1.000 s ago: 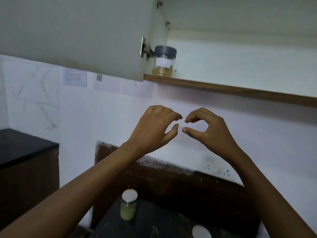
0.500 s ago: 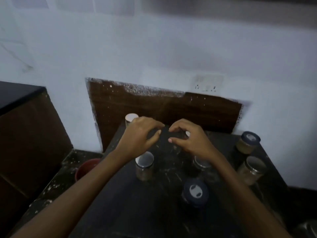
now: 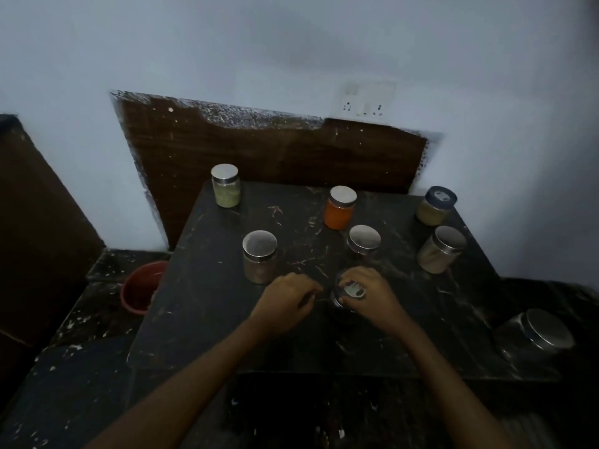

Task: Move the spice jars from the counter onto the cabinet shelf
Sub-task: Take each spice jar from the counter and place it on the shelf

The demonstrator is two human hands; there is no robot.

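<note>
Now, right hand (image 3: 372, 299): it is gripping the dark-lidded jar (image 3: 354, 290) from above, with fingers and thumb curling round the lid's rim.
Dark-lidded jar: it is standing upright on the black stone counter (image 3: 210, 303), near the front edge and close to the middle. The clock directions below are taken from this jar.
Left hand (image 3: 288, 299): it is lying at 9 o'clock, just beside the jar, knuckles up and fingers curling under, holding nothing. Whether the fingertips are touching the jar cannot be told.
Steel-lidded dark jar (image 3: 363, 239): it is standing near, at 12 o'clock.
Orange spice jar (image 3: 339, 207): it is standing farther back at 12 o'clock, just behind the steel-lidded dark jar.
Steel-lidded brown jar (image 3: 260, 256): it is sitting at 10 o'clock, just beyond the left hand.
Green spice jar (image 3: 226, 186): it is standing at 11 o'clock, at the counter's back left corner.
Blue-lidded jar (image 3: 436, 205): it is sitting between 1 and 2 o'clock, at the back right corner.
Steel-lidded tan jar (image 3: 441, 249): it is standing at 2 o'clock, just in front of the blue-lidded one.
Large steel-lidded jar (image 3: 534, 335): it is sitting well apart at 3 o'clock, by the right edge.
Red bucket (image 3: 141, 286): it is sitting at 9 o'clock, off the counter's left side.
Wooden panel (image 3: 259, 147): it is leaning or standing against the wall behind the counter.
Socket plate (image 3: 363, 98): it is showing on the wall above the panel.
</note>
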